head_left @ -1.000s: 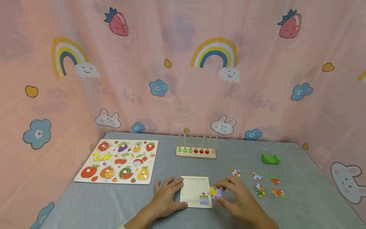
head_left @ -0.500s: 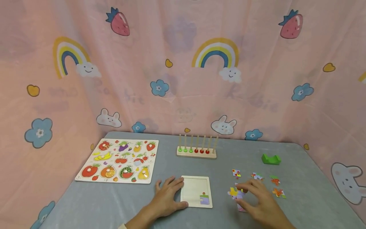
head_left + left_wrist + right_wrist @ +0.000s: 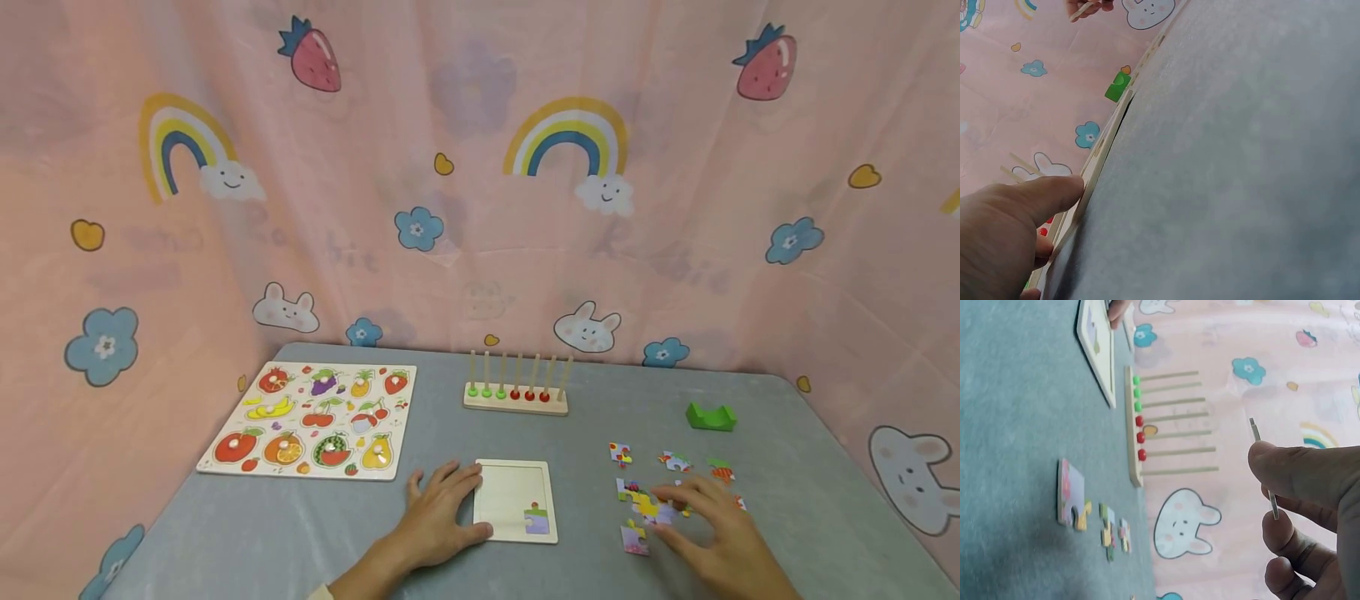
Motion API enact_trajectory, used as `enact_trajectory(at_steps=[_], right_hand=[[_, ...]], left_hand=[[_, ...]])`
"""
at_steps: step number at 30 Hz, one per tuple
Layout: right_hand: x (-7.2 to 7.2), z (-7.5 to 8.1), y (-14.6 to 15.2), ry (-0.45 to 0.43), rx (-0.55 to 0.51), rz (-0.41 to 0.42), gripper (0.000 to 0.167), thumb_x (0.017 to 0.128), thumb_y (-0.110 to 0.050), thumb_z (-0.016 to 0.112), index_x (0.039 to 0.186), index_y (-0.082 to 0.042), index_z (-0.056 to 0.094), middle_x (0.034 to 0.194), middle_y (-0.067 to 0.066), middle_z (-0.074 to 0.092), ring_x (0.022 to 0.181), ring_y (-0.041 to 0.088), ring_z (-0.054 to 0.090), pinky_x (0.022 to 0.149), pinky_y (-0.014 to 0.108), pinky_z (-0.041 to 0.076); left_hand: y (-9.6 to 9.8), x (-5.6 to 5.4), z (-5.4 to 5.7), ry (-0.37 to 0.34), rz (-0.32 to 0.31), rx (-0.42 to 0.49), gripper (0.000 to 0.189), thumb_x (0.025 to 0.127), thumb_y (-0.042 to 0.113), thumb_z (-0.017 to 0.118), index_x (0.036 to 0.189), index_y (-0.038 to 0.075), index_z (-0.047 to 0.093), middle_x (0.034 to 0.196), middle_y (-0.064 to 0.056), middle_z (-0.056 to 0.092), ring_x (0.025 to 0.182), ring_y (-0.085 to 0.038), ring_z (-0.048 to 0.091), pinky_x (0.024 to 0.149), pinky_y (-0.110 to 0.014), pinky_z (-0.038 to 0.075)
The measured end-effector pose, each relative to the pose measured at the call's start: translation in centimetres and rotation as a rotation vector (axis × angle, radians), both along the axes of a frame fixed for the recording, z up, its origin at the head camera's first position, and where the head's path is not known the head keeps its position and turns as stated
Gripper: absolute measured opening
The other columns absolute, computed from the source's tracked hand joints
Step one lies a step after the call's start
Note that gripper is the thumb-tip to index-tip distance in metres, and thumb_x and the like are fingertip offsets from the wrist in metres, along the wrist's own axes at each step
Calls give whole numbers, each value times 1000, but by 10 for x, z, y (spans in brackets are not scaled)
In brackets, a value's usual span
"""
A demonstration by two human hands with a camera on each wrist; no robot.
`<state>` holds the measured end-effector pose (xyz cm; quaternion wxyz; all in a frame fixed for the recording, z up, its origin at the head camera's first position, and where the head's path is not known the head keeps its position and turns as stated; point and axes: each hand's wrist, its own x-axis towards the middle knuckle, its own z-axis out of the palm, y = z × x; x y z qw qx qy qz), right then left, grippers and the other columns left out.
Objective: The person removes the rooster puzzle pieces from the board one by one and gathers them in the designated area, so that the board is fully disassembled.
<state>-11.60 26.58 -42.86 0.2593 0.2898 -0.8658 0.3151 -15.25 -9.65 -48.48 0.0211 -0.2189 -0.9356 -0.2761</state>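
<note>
My left hand (image 3: pixel 435 521) rests against the left side of a square wooden puzzle tray (image 3: pixel 506 492), thumb and fingers extended onto its rim. One purple and green jigsaw piece (image 3: pixel 536 520) lies in the tray's lower right corner. Off to the right, my right hand (image 3: pixel 720 529) pinches a yellow and purple jigsaw piece (image 3: pixel 647 507) between thumb and fingers. In the right wrist view this held piece (image 3: pixel 1255 430) appears edge-on, raised off the table. Below it on the cloth lies a purple piece (image 3: pixel 634 540); others behind are partly covered by the hand.
Loose jigsaw pieces (image 3: pixel 620 453) lie around the right hand, with another piece (image 3: pixel 676 461) farther back. A green block (image 3: pixel 711 417) stands at the back right. Behind the tray is a peg counter (image 3: pixel 516 402) with rings. A fruit knob puzzle (image 3: pixel 307 421) lies left.
My right hand has moved right, away from the tray, carrying the yellow and purple jigsaw piece over the loose pieces. The left hand stays on the tray.
</note>
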Motion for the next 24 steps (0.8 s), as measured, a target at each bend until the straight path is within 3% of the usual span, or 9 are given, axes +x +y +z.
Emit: enact_trajectory(at_steps=[13, 21, 24], right_hand=[[5, -17, 26, -53, 36, -144, 48, 58, -2, 89, 100, -15, 72, 88, -16, 53, 84, 3, 42, 68, 20, 33], [9, -23, 34, -213, 96, -326, 37, 63, -18, 90, 96, -18, 73, 84, -18, 50, 82, 9, 41, 63, 30, 37], [7, -30, 39, -217, 75, -310, 37, 63, -15, 90, 95, -17, 72, 82, -18, 52, 80, 10, 42, 77, 22, 38]], left_hand=[[-1, 0, -1, -3, -3, 0, 65, 78, 46, 76, 130, 10, 60, 143, 4, 47, 134, -29, 34, 98, -68, 8], [-1, -1, -1, 3, -3, 0, 65, 78, 45, 76, 129, 9, 61, 143, 3, 48, 134, -30, 34, 97, -68, 8], [0, -1, -2, 7, -6, -1, 65, 78, 46, 76, 129, 9, 61, 143, 3, 48, 134, -30, 34, 97, -68, 9]])
